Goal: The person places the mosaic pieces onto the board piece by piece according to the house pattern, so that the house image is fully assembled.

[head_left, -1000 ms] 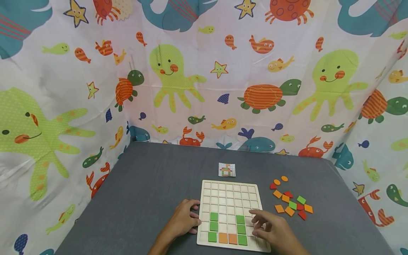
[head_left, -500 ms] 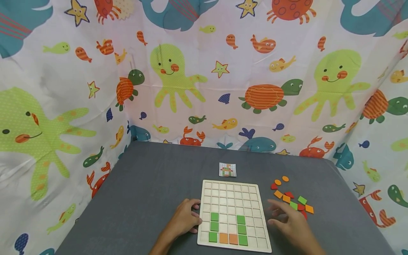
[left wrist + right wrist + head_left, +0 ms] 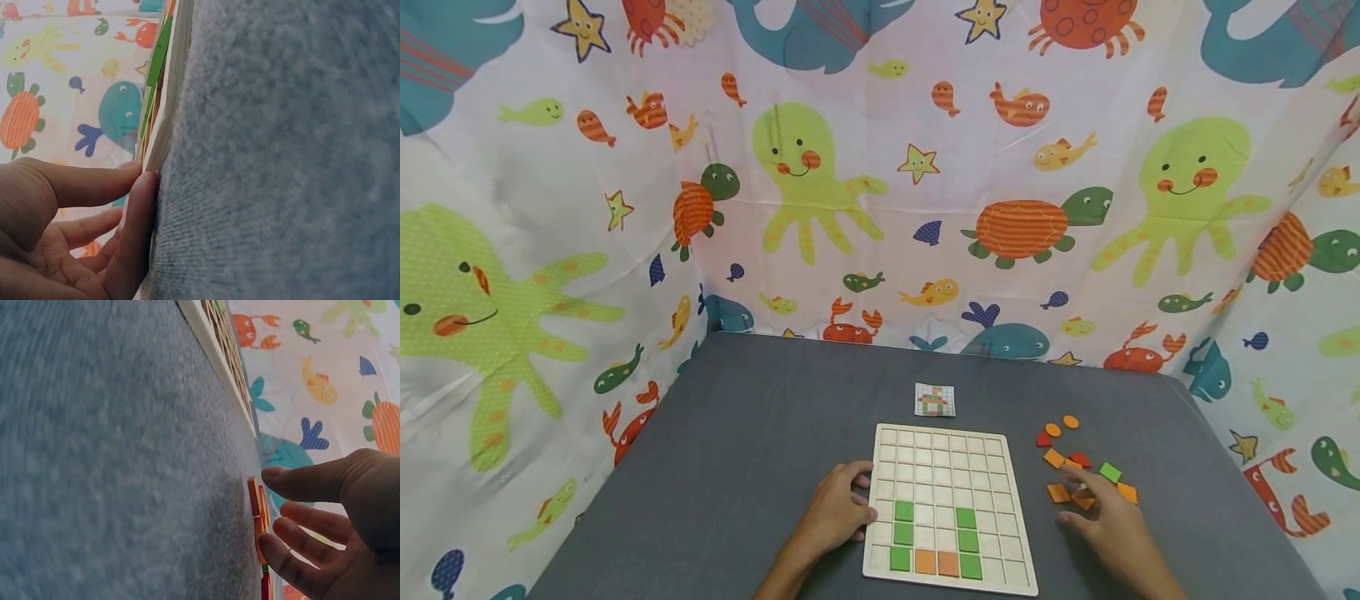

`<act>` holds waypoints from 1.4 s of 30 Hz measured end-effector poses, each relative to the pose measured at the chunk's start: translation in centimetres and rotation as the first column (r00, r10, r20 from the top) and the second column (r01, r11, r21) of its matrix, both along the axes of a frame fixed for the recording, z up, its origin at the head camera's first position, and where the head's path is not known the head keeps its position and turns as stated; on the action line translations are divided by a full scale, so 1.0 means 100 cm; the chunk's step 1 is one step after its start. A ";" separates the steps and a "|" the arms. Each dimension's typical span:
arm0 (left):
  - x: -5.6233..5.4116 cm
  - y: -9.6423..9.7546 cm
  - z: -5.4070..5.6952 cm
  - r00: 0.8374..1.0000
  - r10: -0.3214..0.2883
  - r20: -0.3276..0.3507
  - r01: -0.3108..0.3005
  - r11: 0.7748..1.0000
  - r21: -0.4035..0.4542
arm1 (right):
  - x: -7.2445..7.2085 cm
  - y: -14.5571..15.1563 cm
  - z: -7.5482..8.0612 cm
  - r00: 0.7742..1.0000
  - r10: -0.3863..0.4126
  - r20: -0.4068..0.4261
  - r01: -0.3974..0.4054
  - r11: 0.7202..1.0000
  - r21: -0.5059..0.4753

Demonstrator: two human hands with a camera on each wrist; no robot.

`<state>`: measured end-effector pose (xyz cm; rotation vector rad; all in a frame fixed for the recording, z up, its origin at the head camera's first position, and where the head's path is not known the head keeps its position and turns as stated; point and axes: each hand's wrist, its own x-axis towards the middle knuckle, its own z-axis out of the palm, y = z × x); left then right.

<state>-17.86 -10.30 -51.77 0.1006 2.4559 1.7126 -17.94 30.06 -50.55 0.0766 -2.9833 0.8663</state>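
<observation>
A pale wooden grid board (image 3: 934, 467) lies flat on the table. Green square tiles (image 3: 903, 533) form two columns in its near cells, with two orange tiles (image 3: 937, 563) between them in the nearest row. My left hand (image 3: 833, 515) holds the board's left edge; in the left wrist view, thumb and finger (image 3: 134, 225) meet at its rim. To the right of the board, my right hand (image 3: 1108, 518) hovers over loose orange tiles (image 3: 1058, 493), thumb and fingers apart. In the right wrist view, the thumb (image 3: 306, 481) is close to an orange tile (image 3: 254, 496). The hand hides some tiles.
A small card with a coloured grid pattern (image 3: 935, 400) lies beyond the board. Orange round pieces (image 3: 1071, 422), red pieces (image 3: 1079, 459) and a green tile (image 3: 1110, 472) lie around the right hand. A printed cloth (image 3: 865, 192) encloses the grey table (image 3: 760, 417).
My right hand has moved right, from over the board's right side to above the loose tiles. The left hand stays at the board's left edge. The tiles on the board look unchanged.
</observation>
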 end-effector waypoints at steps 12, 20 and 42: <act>-0.002 0.001 -0.001 1.000 0.011 -0.015 -0.012 1.000 -0.016 | -0.009 0.009 -0.001 0.999 0.012 0.043 -0.013 1.000 0.023; -0.002 0.000 0.000 1.000 0.000 -0.005 0.000 1.000 -0.018 | -0.014 0.007 -0.002 0.997 0.027 0.068 -0.028 0.999 0.028; -0.002 -0.001 0.000 1.000 -0.009 0.012 0.009 1.000 -0.018 | -0.010 0.001 -0.005 0.999 0.036 0.030 -0.036 0.999 -0.008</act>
